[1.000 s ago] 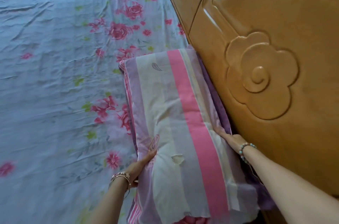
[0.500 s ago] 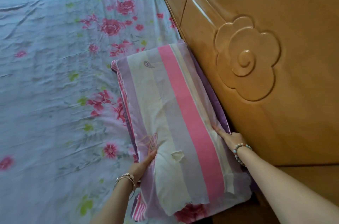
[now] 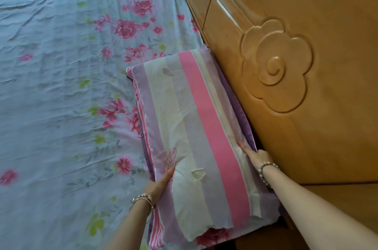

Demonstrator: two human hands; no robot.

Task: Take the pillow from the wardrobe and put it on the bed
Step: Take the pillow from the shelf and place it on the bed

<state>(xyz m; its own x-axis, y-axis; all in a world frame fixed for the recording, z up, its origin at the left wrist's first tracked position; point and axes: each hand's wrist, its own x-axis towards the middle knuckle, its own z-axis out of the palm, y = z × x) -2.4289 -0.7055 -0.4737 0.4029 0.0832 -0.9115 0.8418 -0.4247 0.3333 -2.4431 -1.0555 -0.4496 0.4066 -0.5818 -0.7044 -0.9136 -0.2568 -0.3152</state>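
Note:
A striped pillow [image 3: 196, 127] in pink, lilac and cream lies on the bed [image 3: 61, 86], its long side against the wooden headboard [image 3: 286, 65]. Its cover has a small tear near the near end. My left hand [image 3: 159, 184] holds the pillow's left edge, thumb on top. My right hand [image 3: 255, 155] grips the right edge, fingers tucked between the pillow and the headboard. Both wrists wear bracelets.
The bed is covered by a wrinkled light blue sheet with pink roses. The headboard, carved with a flower, runs along the right. The pillow's near end sits at the bed's edge, above a darker wooden surface [image 3: 337, 198].
The hands keep the same hold on the pillow. The view has shifted a little, and the pillow lies slightly closer to the headboard.

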